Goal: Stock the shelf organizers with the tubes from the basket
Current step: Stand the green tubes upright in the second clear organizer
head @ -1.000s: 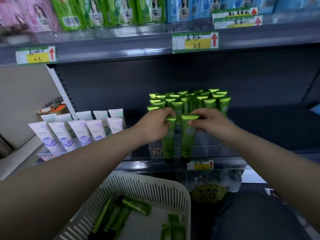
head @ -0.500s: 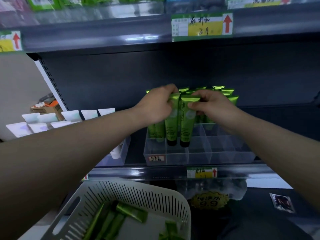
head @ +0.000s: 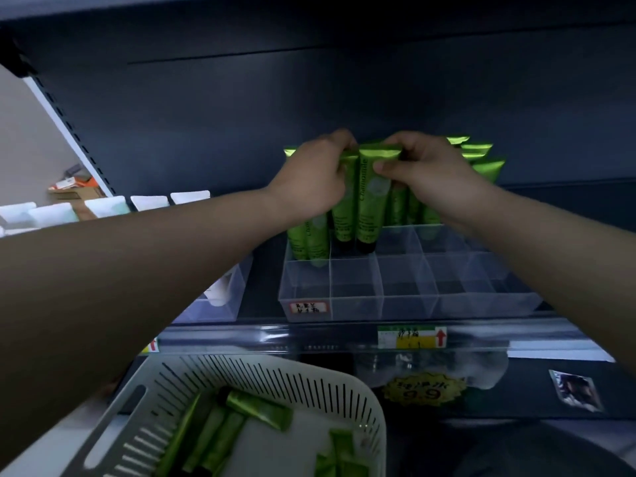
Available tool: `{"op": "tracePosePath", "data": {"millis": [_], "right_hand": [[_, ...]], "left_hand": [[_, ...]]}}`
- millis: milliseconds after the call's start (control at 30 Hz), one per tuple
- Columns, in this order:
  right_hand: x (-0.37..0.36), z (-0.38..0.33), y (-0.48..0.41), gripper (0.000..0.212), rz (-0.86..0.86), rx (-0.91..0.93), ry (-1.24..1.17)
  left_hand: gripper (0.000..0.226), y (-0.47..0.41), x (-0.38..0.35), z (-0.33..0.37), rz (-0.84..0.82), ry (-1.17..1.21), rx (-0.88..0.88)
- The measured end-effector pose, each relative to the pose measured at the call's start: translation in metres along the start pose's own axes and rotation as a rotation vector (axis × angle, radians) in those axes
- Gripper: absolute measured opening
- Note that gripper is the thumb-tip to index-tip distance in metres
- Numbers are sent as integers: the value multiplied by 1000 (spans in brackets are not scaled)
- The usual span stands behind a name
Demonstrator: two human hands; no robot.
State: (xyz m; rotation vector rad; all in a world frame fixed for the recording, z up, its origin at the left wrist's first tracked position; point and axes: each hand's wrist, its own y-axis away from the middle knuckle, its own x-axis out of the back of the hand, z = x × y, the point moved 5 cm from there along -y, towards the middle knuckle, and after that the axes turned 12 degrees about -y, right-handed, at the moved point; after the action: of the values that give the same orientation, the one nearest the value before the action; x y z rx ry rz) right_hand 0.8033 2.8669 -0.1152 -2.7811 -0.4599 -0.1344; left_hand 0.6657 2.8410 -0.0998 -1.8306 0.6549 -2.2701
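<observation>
A clear plastic organizer [head: 406,306] with square cells stands on the dark shelf. Its back rows hold several upright green tubes [head: 481,166]; its front row is bare. My left hand [head: 311,179] pinches the top of one green tube [head: 344,215]. Beside it, my right hand [head: 428,173] pinches the top of another green tube [head: 370,208]. Both tubes stand cap-down in second-row cells, side by side. Below, a white slotted basket [head: 309,383] holds several more green tubes [head: 247,411] lying flat.
A second clear organizer [head: 220,301] with white tubes [head: 106,206] sits at the left, partly behind my left forearm. Price tags [head: 411,337] line the shelf edge. A yellow 9.9 sticker [head: 425,390] lies on the lower shelf. The upper shelf hangs overhead.
Both hands carried their tubes from the shelf's front edge back into the organizer's second-row cells. The view tilted down, so the upper shelf's goods left the frame.
</observation>
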Motion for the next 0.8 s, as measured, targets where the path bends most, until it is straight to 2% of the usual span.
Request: {"op": "tracePosePath", "data": {"millis": [167,333,800], "right_hand": [[-5,7,-7,18,-13,22,-65],[-15,23,-6,16,-52,13,-11],[-19,44,-3,19,-31,-11,63]], "left_hand": [[23,-2,-16,-5,-32,-47,4],[41,-2,-27,-10,-66,-53,6],[38,0,-37,-13,-143,-124,-44]]}}
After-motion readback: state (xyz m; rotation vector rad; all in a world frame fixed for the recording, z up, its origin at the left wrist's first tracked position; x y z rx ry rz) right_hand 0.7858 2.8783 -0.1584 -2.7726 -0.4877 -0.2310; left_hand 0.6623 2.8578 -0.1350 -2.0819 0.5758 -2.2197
